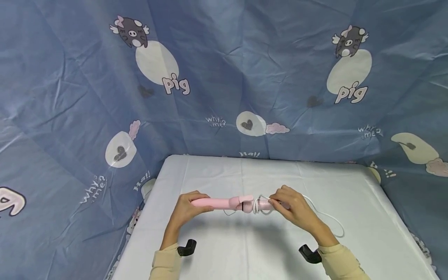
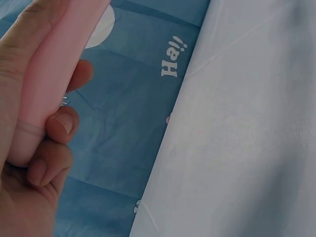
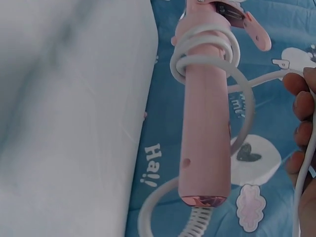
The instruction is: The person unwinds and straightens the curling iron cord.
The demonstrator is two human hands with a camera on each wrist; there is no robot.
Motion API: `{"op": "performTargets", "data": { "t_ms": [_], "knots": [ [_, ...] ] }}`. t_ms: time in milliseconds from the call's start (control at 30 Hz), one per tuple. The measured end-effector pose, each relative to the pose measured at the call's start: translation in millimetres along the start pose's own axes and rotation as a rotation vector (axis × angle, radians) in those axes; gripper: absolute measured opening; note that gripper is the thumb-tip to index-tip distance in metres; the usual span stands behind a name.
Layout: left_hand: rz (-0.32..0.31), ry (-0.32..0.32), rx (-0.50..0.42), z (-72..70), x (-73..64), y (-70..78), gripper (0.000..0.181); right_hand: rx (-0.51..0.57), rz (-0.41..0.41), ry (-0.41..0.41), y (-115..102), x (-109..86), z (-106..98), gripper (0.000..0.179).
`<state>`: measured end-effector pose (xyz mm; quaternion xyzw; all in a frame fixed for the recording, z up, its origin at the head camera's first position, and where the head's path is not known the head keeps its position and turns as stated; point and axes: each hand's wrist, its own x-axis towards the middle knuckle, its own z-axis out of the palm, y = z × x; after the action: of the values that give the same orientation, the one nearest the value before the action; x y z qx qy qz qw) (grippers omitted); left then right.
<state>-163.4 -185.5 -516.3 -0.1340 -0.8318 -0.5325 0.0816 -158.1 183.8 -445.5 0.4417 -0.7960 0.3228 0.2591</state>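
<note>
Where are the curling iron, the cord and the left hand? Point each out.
Curling iron (image 1: 221,203): head view, on its barrel.
Cord (image 3: 250,106): right wrist view, on a loose loop.
Left hand (image 1: 184,210): head view, on the back of the hand.

The right hand (image 3: 302,132) is cut by its wrist view's right edge — the pink curling iron (image 2: 55,74) is cut by the left wrist view's top.

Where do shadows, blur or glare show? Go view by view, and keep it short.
Head view: soft shadows on the white table, below the curling iron in the picture; left wrist view: dimmer, a blurry shadow at right; right wrist view: also dim, a soft shadow at upper left, glints on the end cap.
</note>
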Motion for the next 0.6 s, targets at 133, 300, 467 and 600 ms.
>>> {"op": "performTargets", "data": {
  "t_ms": [133, 300, 467, 600],
  "knots": [
    [-0.001, -0.004, -0.010, 0.7, -0.9, 7.0, 0.032, 0.002, -0.003, 0.024, 2.9, 0.6, -0.9, 0.004],
    [-0.015, -0.017, -0.012, -3.8, -3.7, 27.4, 0.031, 0.012, -0.008, 0.041, 7.2, 2.2, -2.0, 0.013],
    [-0.047, -0.035, 0.003, -7.5, -4.8, 35.2, 0.031, 0.009, -0.002, 0.035, 11.4, 6.4, -4.9, 0.028],
    [-0.021, -0.038, -0.001, -8.2, -3.7, 35.6, 0.032, -0.005, -0.024, 0.025, 16.2, 12.1, -7.6, 0.022]
  ]
}}
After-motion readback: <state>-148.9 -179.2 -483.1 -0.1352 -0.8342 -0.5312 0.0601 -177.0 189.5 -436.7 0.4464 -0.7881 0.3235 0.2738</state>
